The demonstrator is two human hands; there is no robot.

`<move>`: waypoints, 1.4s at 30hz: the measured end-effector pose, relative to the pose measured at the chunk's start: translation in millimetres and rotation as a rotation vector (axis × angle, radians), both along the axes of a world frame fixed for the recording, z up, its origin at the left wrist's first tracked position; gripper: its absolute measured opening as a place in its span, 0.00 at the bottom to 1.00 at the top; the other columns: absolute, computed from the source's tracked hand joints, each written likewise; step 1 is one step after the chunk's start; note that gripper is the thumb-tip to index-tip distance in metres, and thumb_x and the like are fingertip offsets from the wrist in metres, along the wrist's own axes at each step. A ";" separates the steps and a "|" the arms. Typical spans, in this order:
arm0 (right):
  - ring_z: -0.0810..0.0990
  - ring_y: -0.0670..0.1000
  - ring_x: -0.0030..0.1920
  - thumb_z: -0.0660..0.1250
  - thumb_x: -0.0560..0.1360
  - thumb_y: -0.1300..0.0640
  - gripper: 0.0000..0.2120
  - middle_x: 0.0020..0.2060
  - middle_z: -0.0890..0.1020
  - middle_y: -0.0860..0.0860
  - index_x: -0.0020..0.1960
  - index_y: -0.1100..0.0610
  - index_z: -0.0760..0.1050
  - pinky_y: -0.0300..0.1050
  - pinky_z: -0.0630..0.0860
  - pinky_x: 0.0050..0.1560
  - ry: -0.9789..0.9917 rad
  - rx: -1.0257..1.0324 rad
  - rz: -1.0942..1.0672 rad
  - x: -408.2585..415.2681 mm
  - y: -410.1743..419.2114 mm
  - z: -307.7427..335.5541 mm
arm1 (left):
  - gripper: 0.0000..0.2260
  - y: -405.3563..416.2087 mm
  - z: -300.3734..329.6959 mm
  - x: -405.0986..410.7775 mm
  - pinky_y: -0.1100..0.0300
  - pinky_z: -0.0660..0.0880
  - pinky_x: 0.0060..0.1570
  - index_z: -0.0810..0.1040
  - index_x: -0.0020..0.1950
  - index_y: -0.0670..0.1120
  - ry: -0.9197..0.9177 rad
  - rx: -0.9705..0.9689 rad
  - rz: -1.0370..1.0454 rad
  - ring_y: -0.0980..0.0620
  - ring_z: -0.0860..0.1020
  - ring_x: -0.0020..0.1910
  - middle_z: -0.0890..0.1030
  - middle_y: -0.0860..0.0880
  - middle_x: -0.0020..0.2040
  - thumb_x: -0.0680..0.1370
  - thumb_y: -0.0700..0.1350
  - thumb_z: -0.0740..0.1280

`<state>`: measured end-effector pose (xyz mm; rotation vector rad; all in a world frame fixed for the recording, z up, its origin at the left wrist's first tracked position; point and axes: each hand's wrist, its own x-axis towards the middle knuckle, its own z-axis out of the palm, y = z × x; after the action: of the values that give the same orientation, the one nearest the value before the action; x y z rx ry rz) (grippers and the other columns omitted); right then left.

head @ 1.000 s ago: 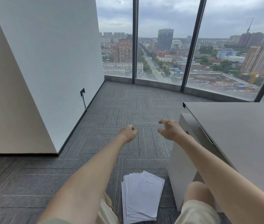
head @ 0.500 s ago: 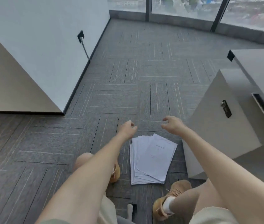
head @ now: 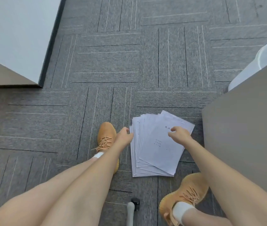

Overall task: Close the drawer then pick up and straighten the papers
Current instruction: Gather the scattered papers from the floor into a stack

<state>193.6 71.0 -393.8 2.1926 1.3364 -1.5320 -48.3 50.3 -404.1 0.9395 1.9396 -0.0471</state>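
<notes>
A fanned stack of white printed papers (head: 155, 149) lies on the grey carpet between my feet. My left hand (head: 123, 136) hovers at the stack's upper left edge with fingers loosely curled and nothing in it. My right hand (head: 179, 134) is above the top sheet near its upper right corner, fingers bent and apart; whether it touches the sheet I cannot tell. The grey drawer cabinet (head: 247, 128) stands just right of the papers; its drawer front is out of view.
My orange shoes flank the papers, left shoe (head: 105, 139) and right shoe (head: 185, 196). A white bin (head: 252, 66) stands behind the cabinet. A white wall panel (head: 15, 38) fills the upper left. A chair caster (head: 134, 203) sits at the bottom.
My view has tilted down from the window to the floor. Both hands have dropped from mid-air to the papers, left at the edge, right over the top sheet.
</notes>
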 end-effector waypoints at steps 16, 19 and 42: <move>0.43 0.68 0.80 0.61 0.77 0.48 0.41 0.78 0.42 0.70 0.81 0.51 0.40 0.62 0.45 0.79 -0.270 -0.131 -0.045 6.6 -23.7 -178.4 | 0.23 -22.8 -168.4 8.7 0.56 0.70 0.52 0.65 0.72 0.47 0.069 -0.142 0.226 0.39 0.73 0.59 0.65 0.40 0.68 0.76 0.41 0.58; 0.39 0.67 0.80 0.61 0.77 0.48 0.40 0.78 0.39 0.71 0.81 0.52 0.43 0.59 0.43 0.79 -0.234 -0.083 -0.006 -1.5 -30.7 -185.8 | 0.20 -23.0 -173.3 13.7 0.56 0.70 0.52 0.68 0.67 0.44 0.105 -0.118 0.179 0.40 0.73 0.57 0.67 0.40 0.64 0.75 0.40 0.58; 0.70 0.64 0.70 0.64 0.77 0.60 0.35 0.75 0.64 0.60 0.80 0.59 0.54 0.61 0.68 0.69 -0.161 0.173 -0.371 -9.2 -46.1 -189.4 | 0.32 -30.2 -186.6 44.8 0.49 0.69 0.64 0.63 0.72 0.45 0.134 0.003 0.430 0.38 0.68 0.65 0.69 0.39 0.66 0.69 0.44 0.70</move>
<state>184.4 24.9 -583.2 2.7309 1.0952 -1.3473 -3.6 20.1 -590.8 0.5145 2.2287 0.1454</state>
